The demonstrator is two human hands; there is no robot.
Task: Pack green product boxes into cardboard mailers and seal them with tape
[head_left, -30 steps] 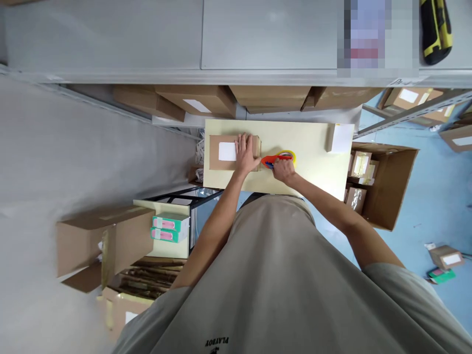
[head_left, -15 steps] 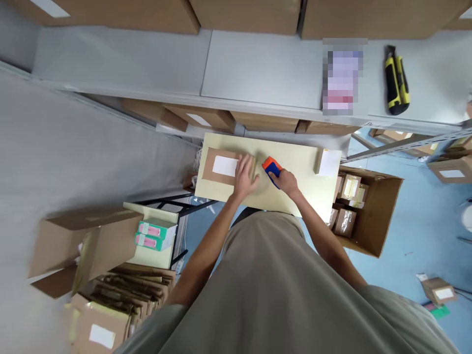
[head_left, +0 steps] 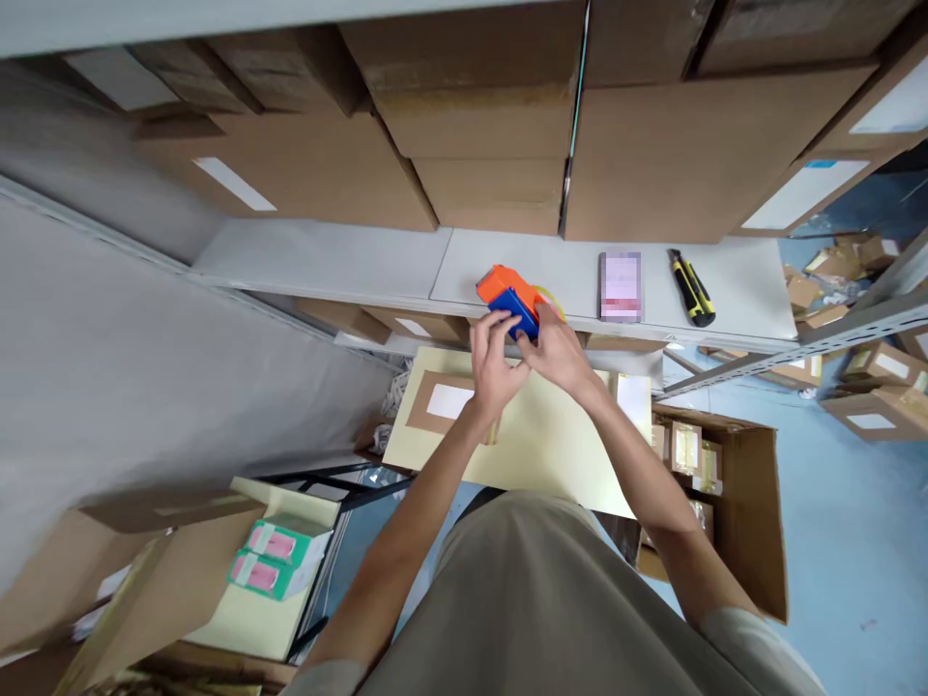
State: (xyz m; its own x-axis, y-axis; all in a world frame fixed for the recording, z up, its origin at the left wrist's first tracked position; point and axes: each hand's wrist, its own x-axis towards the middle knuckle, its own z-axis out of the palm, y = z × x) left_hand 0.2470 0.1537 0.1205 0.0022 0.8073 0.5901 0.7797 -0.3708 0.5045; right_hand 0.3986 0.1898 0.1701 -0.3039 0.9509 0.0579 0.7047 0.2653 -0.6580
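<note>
An orange and blue tape dispenser (head_left: 500, 283) with a yellowish roll is held up in front of the shelf edge, above the table. My right hand (head_left: 562, 356) grips it from the right, fingers closed. My left hand (head_left: 494, 372) has its fingertips on the blue part, thumb bent in; whether tape lies between them is too small to tell. Below, a flat cardboard box (head_left: 420, 406) with a white label lies on the pale yellow table (head_left: 558, 459), partly hidden by my left hand and forearm. A white box (head_left: 635, 398) stands at the table's right end.
On the grey shelf (head_left: 333, 256) lie a yellow-black box cutter (head_left: 694, 290) and a pixelated flat item (head_left: 621, 290), before large cartons (head_left: 493, 193). An open carton (head_left: 746, 512) with small parcels stands right. Left, a side table holds green-pink packages (head_left: 268, 559) beside an open carton (head_left: 166, 590).
The view has tilted up toward the shelf. My right hand has raised the tape dispenser off the table area, and my left hand has left the cardboard box and come to the dispenser.
</note>
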